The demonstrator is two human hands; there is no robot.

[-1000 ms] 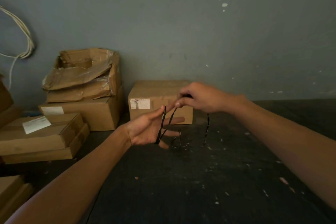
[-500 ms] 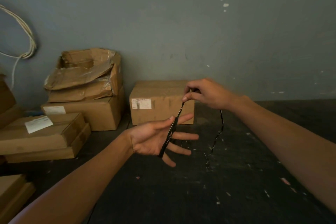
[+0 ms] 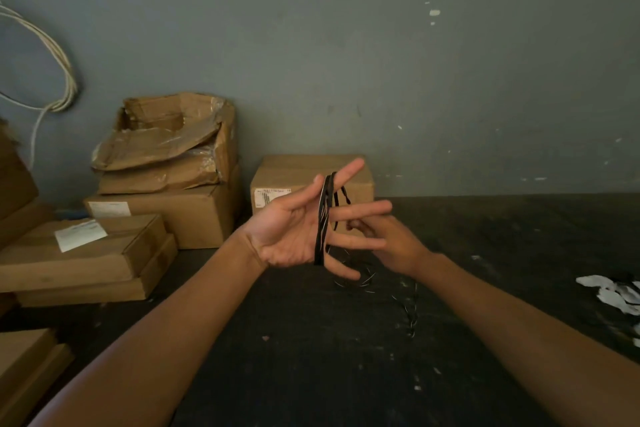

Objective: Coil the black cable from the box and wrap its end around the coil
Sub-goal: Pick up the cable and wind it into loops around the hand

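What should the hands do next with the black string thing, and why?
Probably bring the right hand up and over the open left hand to lay another loop. The black cable already has a few turns across the left fingers, and a loose tail is hanging below the right hand toward the dark table, so there is more to coil.

The thin black cable [image 3: 322, 218] looped over the left fingers [image 3: 349, 170] has a slight plastic sheen. Behind those fingers, the brown cardboard box [image 3: 277, 180] looks matt, and below them the dark desk [image 3: 346, 357] looks rough and speckled.
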